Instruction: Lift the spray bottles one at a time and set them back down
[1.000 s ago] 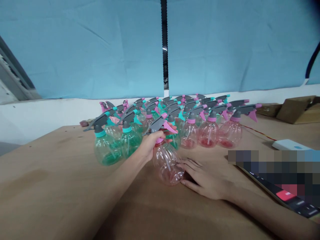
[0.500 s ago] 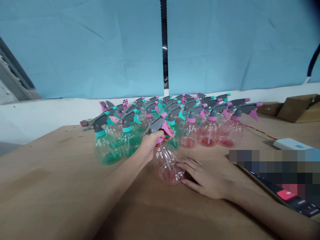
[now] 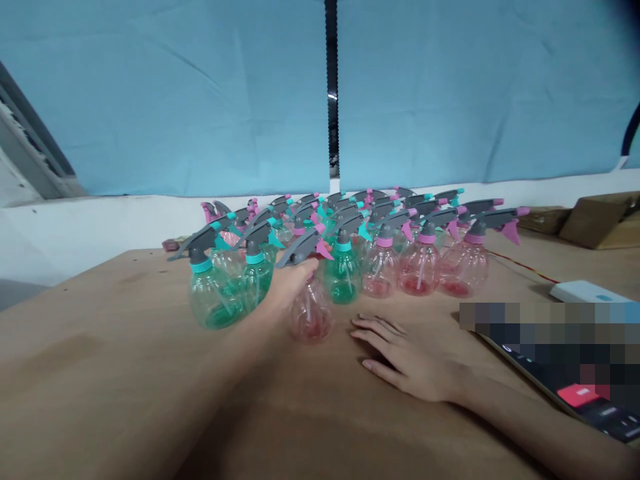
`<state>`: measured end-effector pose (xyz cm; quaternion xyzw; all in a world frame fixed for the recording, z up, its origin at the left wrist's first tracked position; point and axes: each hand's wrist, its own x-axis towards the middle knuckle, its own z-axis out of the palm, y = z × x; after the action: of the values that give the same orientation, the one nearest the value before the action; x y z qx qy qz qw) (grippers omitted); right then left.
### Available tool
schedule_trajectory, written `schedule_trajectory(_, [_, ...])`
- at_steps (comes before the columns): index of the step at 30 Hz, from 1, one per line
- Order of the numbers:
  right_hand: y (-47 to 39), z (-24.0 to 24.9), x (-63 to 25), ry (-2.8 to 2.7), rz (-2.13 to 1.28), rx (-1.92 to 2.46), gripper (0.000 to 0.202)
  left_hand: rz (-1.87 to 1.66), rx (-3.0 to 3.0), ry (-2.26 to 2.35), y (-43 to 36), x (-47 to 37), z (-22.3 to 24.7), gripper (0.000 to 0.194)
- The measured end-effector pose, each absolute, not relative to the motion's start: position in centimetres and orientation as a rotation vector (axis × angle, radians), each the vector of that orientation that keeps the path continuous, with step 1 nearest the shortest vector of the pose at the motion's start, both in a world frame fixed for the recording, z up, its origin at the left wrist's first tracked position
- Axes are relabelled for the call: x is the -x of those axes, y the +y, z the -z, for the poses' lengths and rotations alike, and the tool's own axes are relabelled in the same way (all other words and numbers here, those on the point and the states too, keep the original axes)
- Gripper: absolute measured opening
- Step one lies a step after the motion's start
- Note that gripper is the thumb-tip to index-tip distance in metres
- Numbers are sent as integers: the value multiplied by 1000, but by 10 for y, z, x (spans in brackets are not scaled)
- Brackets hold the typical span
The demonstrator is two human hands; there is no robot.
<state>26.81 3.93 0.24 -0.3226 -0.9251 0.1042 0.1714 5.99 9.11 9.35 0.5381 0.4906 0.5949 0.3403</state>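
My left hand (image 3: 295,280) is wrapped round the neck of a pink spray bottle (image 3: 311,317), which has a grey head and a pink trigger. The bottle is upright in front of the others; whether its base touches the table I cannot tell. Just behind it to the right is a green spray bottle (image 3: 343,277). Two more green ones, the nearer a large green spray bottle (image 3: 215,300), stand at the left. My right hand (image 3: 405,357) lies on the table with its fingers spread, apart from every bottle.
Several pink and green spray bottles stand in rows behind, among them a pink spray bottle (image 3: 463,267) at the right end. A phone (image 3: 540,373), partly blurred out, and a white device (image 3: 587,291) with a wire lie at right. Behind sits a cardboard box (image 3: 600,220).
My left hand has moved the pink spray bottle left and slightly back, away from my right hand, and set it straighter. The green bottle behind now shows fully. My right hand has stayed put.
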Motion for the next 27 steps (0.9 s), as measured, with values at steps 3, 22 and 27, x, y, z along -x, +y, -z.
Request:
schedule_trajectory(3, [40, -1, -269, -2623, -291, 904, 43, -1698, -1390, 1353, 99, -55, -90, 13])
schedule_trajectory(22, [40, -3, -269, -2639, -268, 903, 43, -1939, -1907, 1534, 124, -37, -50, 38])
schedule_trajectory(27, [40, -3, -269, -2636, -276, 899, 43, -1882, -2040, 1581, 129, -29, -53, 21])
